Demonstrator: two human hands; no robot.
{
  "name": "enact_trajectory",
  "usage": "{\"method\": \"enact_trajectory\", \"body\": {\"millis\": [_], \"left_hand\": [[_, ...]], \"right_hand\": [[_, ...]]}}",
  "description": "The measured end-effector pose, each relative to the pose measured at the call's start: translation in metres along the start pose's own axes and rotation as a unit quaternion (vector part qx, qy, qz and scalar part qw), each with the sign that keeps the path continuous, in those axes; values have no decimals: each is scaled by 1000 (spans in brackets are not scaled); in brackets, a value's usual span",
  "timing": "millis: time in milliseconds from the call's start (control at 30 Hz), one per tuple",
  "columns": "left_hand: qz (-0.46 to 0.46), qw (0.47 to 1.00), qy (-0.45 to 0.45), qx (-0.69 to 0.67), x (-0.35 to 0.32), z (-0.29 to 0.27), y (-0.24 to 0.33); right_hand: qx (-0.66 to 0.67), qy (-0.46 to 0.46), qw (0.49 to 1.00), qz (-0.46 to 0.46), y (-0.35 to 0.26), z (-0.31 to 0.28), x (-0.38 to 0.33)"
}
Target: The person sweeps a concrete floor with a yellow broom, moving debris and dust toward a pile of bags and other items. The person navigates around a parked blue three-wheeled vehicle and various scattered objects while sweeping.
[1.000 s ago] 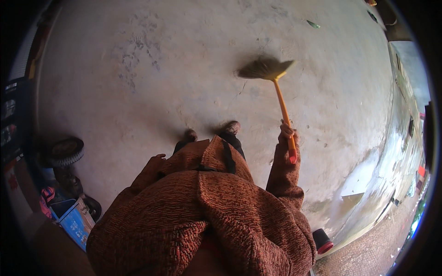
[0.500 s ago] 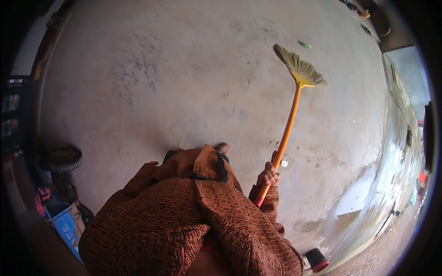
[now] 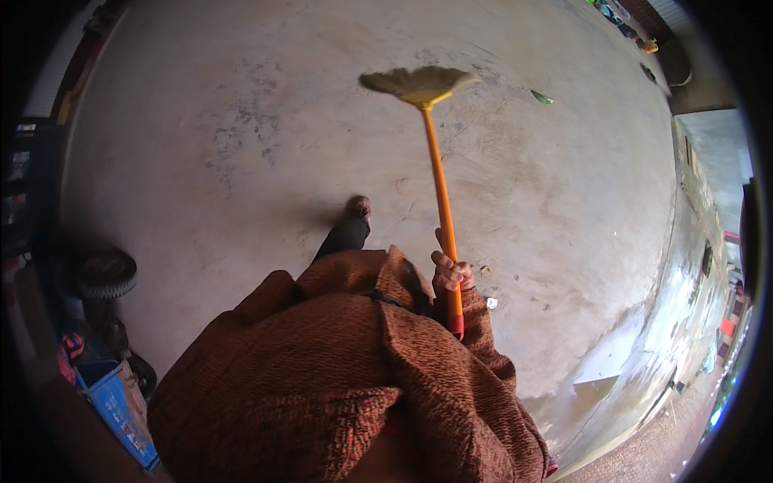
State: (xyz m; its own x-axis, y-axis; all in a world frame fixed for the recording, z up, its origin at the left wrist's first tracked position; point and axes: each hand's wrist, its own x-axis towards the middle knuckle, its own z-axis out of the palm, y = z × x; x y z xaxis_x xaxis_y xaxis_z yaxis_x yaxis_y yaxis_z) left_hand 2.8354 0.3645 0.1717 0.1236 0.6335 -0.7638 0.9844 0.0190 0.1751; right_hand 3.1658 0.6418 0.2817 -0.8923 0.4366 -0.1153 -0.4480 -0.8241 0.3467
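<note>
My right hand (image 3: 452, 272) is wrapped round the orange handle of a broom (image 3: 440, 185), close to its red lower end. The broom points away from me, its yellow collar and fanned grass bristles lying over the floor ahead. The bristles look smeared by motion. A small green scrap (image 3: 542, 97), perhaps a leaf, lies on the floor to the right of the bristles. A small white crumpled bit (image 3: 492, 303) lies beside my right sleeve. My left hand does not show; the brown coat hides that side.
Worn concrete floor (image 3: 266, 177) spreads around me, with one shoe (image 3: 359, 207) stepping forward. At the left stand a wheel-like dark object (image 3: 107, 272) and a blue bin (image 3: 121, 410). A wet, shiny strip (image 3: 620, 346) runs along the right. Several items lie at the far right corner.
The broom head has swept leftward across the floor, and my right hand has shifted slightly left and up with the handle. One foot now shows farther forward.
</note>
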Motion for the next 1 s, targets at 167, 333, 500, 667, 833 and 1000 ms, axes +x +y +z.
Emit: {"method": "enact_trajectory", "body": {"millis": [167, 333, 500, 667, 833, 1000], "left_hand": [[29, 998, 45, 35, 61, -36, -24], [74, 991, -74, 81, 89, -67, -51], [17, 991, -94, 94, 88, -81, -62], [-58, 990, -128, -23, 83, -108, -43], [-87, 987, -126, -57, 114, -122, -21], [-150, 961, -138, -186, 139, -195, 12]], "right_hand": [[-42, 75, 994, 60, -12, 10, 74], [33, 131, 987, 91, -46, -7, 140], [199, 123, 969, 80, -107, -25, 147], [145, 183, 972, -5, -208, -9, 74], [98, 173, 979, -44, -285, 28, 0], [51, 176, 978, -102, -339, 45, -67]]}}
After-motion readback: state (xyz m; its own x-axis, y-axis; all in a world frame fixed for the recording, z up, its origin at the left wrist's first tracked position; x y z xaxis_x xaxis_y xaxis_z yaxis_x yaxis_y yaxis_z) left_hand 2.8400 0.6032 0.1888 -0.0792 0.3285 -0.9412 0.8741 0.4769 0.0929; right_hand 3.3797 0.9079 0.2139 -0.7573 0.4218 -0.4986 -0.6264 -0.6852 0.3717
